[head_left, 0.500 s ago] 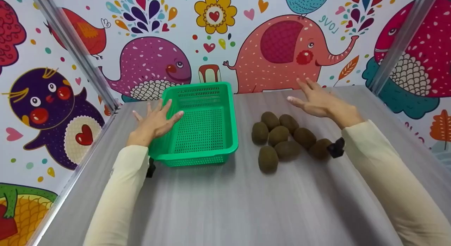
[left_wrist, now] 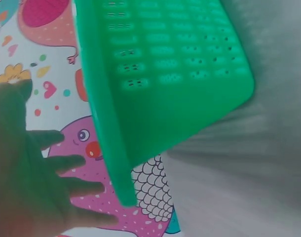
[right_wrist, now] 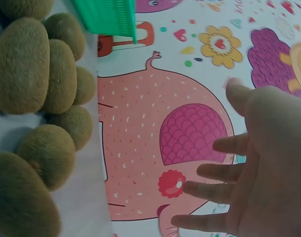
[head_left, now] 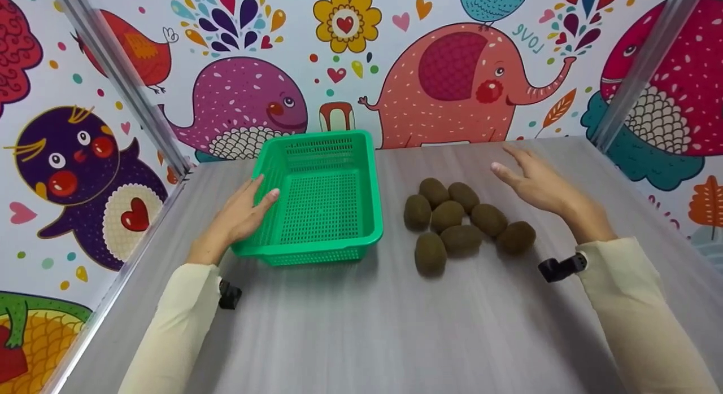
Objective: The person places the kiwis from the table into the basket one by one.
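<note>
A green plastic basket [head_left: 316, 253] with perforated walls sits left of centre, nothing inside it. My left hand [head_left: 240, 213] hovers at its left rim, fingers spread and straight; the left wrist view has this hand [left_wrist: 37, 173] beside the basket's rim [left_wrist: 103, 113]. To the right of the basket, several brown fuzzy kiwis [head_left: 448, 216] lie in a loose cluster on the table. My right hand [head_left: 539, 182] is held above and to the right of the kiwis, fingers extended, holding nothing. In the right wrist view the kiwis [right_wrist: 46, 155] line the left side, apart from the hand [right_wrist: 269, 163].
The grey table [head_left: 361, 326] meets a wall [head_left: 350, 72] printed with cartoon animals at the back. Metal posts [head_left: 121, 78] stand at the corners. Small black cameras [head_left: 229, 295] are strapped to both wrists.
Both hands have drawn back toward the person, the right one also moving right, away from the kiwis. The left hand's fingers are less spread. Basket and kiwis stay in place.
</note>
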The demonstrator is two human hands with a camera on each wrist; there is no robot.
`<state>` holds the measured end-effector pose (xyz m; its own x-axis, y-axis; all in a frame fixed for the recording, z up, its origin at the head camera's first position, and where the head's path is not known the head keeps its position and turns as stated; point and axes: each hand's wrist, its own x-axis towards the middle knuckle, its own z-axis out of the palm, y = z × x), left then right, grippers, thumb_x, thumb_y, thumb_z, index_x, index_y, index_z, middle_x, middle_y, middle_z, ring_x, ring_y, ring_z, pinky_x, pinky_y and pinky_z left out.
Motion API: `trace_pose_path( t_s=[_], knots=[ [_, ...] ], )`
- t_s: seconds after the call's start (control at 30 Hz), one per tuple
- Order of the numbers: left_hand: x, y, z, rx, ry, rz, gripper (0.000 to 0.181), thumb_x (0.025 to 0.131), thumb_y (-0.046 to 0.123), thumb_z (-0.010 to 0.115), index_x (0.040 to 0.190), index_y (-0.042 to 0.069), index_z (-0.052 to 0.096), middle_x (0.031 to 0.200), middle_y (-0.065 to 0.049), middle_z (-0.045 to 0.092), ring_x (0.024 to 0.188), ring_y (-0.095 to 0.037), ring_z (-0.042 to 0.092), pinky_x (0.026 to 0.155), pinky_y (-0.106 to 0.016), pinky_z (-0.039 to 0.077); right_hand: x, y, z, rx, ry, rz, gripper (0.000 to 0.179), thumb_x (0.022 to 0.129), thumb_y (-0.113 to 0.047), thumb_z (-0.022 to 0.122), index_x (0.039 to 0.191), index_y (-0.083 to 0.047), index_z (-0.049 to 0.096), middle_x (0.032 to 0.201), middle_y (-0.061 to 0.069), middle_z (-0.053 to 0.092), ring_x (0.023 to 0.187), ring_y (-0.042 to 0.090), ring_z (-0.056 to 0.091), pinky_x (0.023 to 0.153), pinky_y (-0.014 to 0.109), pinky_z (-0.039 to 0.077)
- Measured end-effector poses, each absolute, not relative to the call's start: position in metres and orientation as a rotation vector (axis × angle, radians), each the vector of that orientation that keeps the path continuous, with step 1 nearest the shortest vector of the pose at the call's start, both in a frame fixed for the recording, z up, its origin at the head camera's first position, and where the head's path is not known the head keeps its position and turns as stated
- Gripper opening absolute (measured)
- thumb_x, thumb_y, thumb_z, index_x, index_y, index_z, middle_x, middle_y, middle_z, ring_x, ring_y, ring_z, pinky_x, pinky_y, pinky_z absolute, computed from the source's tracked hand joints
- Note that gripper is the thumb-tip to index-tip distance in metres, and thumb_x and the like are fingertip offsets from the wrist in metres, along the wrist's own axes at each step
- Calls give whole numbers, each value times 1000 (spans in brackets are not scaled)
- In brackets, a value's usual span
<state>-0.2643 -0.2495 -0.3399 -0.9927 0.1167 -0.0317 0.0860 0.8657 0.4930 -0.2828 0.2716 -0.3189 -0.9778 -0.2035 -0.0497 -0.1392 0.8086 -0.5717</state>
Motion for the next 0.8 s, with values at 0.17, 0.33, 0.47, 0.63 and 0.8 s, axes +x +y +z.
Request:
trace_pose_path(
  t_s=[0.17, 0.33, 0.47, 0.63, 0.8],
  knots=[
    [-252, -265, -344, 141, 2955, 966, 73, 109, 48, 29, 160, -1, 10, 163, -32, 13, 151, -51, 13, 121, -67, 13, -274, 282, -335, -193, 2842, -1054, 90, 95, -68, 46, 160, -10, 24, 163, 26, 22, 146, 49, 30, 107, 67, 38],
    [-241, -275, -344, 58, 2902, 1093, 74, 109, 45, 33, 160, 0, 6, 164, -31, 12, 148, -53, 21, 120, -66, 19, -267, 293, -348, -96, 2785, -1213, 81, 99, -60, 47, 157, -7, 29, 161, 25, 29, 143, 46, 38, 106, 55, 47],
    [-234, -278, -347, -46, 2833, 1179, 69, 109, 35, 37, 161, 4, 5, 163, -31, 15, 146, -52, 28, 117, -64, 27, -263, 301, -359, 62, 2679, -1397, 75, 102, -55, 44, 155, -3, 32, 156, 26, 35, 139, 42, 42, 90, 25, 57],
    [-231, -279, -359, -183, 2738, 1275, 66, 108, 27, 38, 161, 2, 7, 160, -32, 23, 145, -48, 32, 115, -59, 34, -259, 314, -373, 262, 2507, -1503, 79, 102, -57, 41, 155, 0, 27, 158, 28, 31, 145, 42, 35, 99, 31, 54],
    [-230, -278, -371, -316, 2663, 1443, 62, 107, 28, 40, 159, 1, 18, 152, -32, 37, 119, -32, 58, 90, -35, 54, -253, 331, -384, 317, 2396, -1437, 89, 101, -60, 41, 156, 5, 15, 160, 32, 20, 144, 46, 32, 106, 42, 49]
  ],
)
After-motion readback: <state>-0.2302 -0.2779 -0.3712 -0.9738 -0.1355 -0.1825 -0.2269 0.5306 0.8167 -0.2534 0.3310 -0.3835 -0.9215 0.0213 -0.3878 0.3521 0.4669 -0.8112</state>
